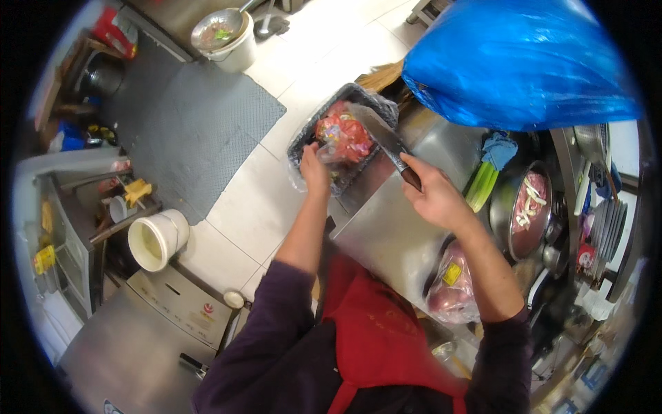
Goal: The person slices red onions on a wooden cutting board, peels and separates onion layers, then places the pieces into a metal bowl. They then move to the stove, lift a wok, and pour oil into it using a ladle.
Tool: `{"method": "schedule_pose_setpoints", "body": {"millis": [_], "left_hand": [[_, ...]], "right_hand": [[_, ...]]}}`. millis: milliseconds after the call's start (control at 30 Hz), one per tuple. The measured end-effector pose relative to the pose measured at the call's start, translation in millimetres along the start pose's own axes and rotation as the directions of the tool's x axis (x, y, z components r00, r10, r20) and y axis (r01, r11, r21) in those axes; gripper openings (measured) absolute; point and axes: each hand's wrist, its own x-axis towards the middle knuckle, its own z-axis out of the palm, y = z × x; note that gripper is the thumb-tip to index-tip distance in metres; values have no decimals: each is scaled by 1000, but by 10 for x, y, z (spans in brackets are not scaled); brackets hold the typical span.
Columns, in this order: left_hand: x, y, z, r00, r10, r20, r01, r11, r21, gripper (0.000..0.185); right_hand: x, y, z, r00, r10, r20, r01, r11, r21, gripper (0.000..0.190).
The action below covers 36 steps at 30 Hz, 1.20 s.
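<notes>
My right hand (434, 194) grips the dark handle of a broad-bladed kitchen knife (380, 132). Its blade reaches over a dark bin (344, 98) lined with clear plastic. Inside the bin lie crumpled red and clear plastic bags (346, 134). My left hand (314, 168) is at the near left side of the bin, beside the bags; whether its fingers pinch the plastic is not clear. Below the right hand is a stainless-steel worktop (382, 227). Close to my right forearm, a clear bag of pinkish produce or meat (452, 290) bears a yellow label.
A large blue plastic bag (517, 62) bulges at upper right. Celery stalks (483, 183) and a metal bowl of sliced meat (530, 202) stand at the right. White buckets (155, 240) and a grey floor mat (196, 124) occupy the left. A strainer (217, 31) rests on another bucket.
</notes>
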Motion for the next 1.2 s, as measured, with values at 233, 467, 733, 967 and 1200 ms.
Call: {"method": "schedule_pose_setpoints", "body": {"millis": [233,467,733,967,1200], "left_hand": [[-1707,171,-493,684,398,611,-728,433,532,47],[-1791,56,-473,700,349,623,-709,234,666,56],[-1798,-92,-491,692,375,617,-711,200,674,59],[-2162,223,-222,395,376,838,-919,148,366,46],[-3702,19,585,-284,-56,957,-906,344,-249,57]], "right_hand": [[698,-200,228,935,131,331,81,827,-556,47],[166,-322,271,993,-39,113,78,926,-370,44],[-1970,-336,-503,980,29,-199,-97,934,-343,48],[-4504,-26,-365,581,476,-661,-750,628,-207,51],[-6183,1648,312,172,544,-821,-934,356,40,49]]}}
